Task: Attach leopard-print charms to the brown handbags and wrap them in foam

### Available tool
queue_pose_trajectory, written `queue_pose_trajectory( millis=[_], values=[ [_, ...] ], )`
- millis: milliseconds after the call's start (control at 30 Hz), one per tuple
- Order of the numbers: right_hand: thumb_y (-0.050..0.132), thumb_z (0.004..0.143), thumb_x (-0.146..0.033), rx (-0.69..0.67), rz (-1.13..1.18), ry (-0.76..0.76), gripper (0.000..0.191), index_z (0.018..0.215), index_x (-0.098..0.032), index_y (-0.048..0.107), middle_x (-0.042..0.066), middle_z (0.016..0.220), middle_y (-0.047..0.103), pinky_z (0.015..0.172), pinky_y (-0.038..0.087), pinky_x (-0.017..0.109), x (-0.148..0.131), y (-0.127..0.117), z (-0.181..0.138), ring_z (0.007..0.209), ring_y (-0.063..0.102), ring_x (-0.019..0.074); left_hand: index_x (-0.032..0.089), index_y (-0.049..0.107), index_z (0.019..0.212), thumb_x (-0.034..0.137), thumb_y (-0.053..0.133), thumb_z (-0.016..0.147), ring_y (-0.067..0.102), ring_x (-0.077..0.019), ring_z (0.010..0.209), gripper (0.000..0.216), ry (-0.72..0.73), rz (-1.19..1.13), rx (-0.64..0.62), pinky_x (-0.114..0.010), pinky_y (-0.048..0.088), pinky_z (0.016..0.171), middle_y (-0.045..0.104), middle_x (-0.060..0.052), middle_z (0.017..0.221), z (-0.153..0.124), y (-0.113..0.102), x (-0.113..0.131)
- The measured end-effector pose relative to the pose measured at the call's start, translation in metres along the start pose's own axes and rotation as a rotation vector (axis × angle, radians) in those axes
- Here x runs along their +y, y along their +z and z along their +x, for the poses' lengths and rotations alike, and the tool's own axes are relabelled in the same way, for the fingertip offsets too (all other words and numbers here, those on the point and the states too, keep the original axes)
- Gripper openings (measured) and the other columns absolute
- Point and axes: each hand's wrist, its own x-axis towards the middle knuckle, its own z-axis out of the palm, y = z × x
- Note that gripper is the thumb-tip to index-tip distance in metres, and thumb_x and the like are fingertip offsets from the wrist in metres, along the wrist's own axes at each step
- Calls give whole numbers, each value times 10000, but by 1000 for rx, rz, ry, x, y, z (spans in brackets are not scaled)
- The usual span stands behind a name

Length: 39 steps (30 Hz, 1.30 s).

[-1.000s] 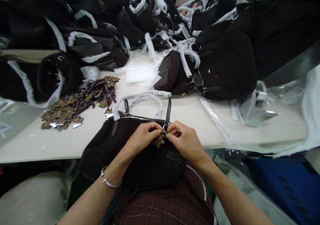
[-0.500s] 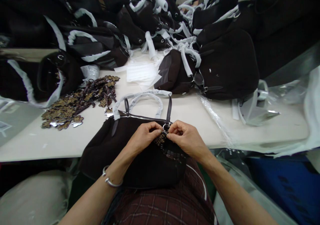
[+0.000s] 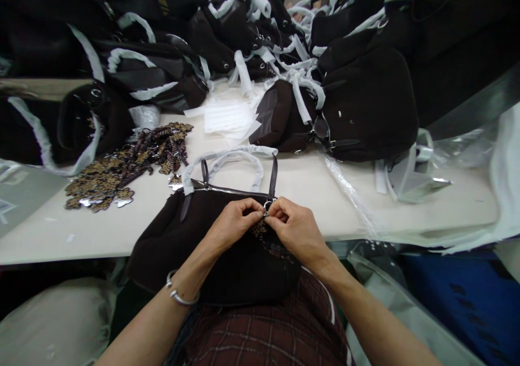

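Observation:
A dark brown handbag leans over the table's front edge onto my lap, its handles wrapped in white paper. At the base of its right handle, my left hand pinches a metal ring from the left. From the other side my right hand has thumb and finger closed at the same ring. A bag charm with a leopard-like pattern hangs just under my fingertips, its dark braided strap lying against the bag. My fingers partly hide where ring and charm meet.
Many patterned charms lie heaped on the white table at left. Dark bags with wrapped handles are piled along the back and right. White sheets lie mid-table. Clear plastic is at right, a blue bin below.
My right hand has shifted slightly left, bringing its fingertips closer to the ring and my left fingers. The bag and left hand stay nearly still.

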Motion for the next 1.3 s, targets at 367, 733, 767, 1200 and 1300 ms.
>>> queue_pose_trajectory(
  millis=[367, 733, 767, 1200, 1300],
  values=[
    [558, 873, -126, 15, -158, -240, 104, 883, -208, 621, 28, 860, 672, 746, 455, 297, 12, 8, -4, 783, 610, 174, 193, 650, 788, 179, 590, 788, 580, -165, 751, 62, 128, 182, 83, -258, 425, 723, 659, -1, 794, -4, 2, 12],
    [608, 860, -248, 279, 191, 7, 125, 960, -192, 658, 30, 877, 684, 750, 484, 302, 13, -2, -2, 779, 607, 165, 190, 627, 799, 189, 584, 787, 550, -142, 644, 45, 39, 163, 207, -257, 413, 603, 627, 4, 732, -2, -6, 12],
    [606, 862, -254, 286, 197, 19, 133, 967, -188, 657, 34, 888, 687, 757, 483, 305, 13, -2, -1, 787, 608, 168, 188, 614, 822, 206, 578, 802, 563, -140, 652, 44, 16, 102, 211, -252, 420, 598, 645, 0, 761, -1, -8, 11],
    [562, 868, -152, 136, -233, -105, 132, 906, -187, 683, 63, 896, 636, 817, 451, 338, 16, -11, 11, 863, 593, 198, 182, 678, 899, 228, 578, 859, 614, -123, 691, 117, 103, -70, 99, -246, 496, 686, 660, 1, 788, 19, 10, 19],
    [560, 848, -132, 60, -269, -104, 199, 976, -199, 697, 54, 897, 615, 798, 459, 330, 17, -12, 16, 846, 583, 189, 181, 663, 945, 203, 584, 849, 649, -142, 700, 127, 45, -67, 92, -261, 513, 677, 687, -6, 808, 20, 13, 17]
  ],
)
